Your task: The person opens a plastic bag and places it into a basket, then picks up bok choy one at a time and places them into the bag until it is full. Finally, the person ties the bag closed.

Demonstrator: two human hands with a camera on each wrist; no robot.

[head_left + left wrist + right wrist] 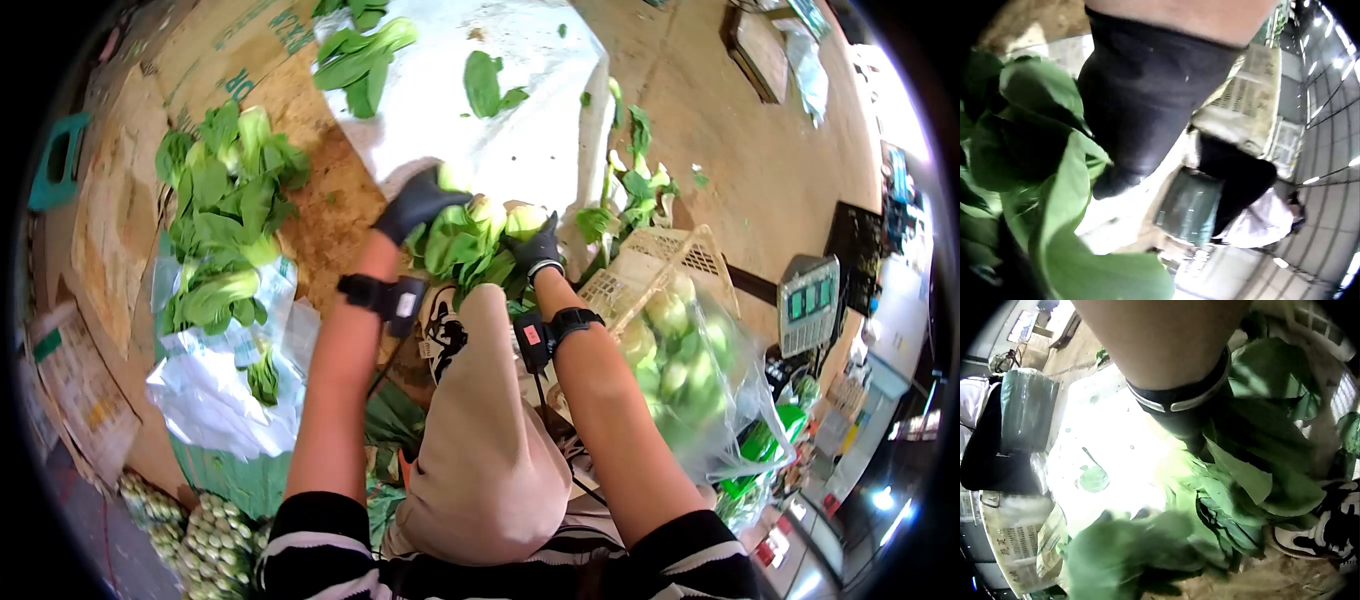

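Both hands wear black gloves and meet at a cluster of bok choy in front of the knees, pale stem ends pointing away. My left hand grips a bok choy from the left, its pale base showing beside the fingers. In the left wrist view, green leaves spread beside the black glove. From the right, my right hand holds bok choy in the same cluster, thumb up along the stems. In the right wrist view, leaves cover most of its fingers.
A white sheet with loose leaves lies ahead. More bok choy is piled at left, above a white plastic bag. At right are a cream basket, a clear bag of bok choy and a scale.
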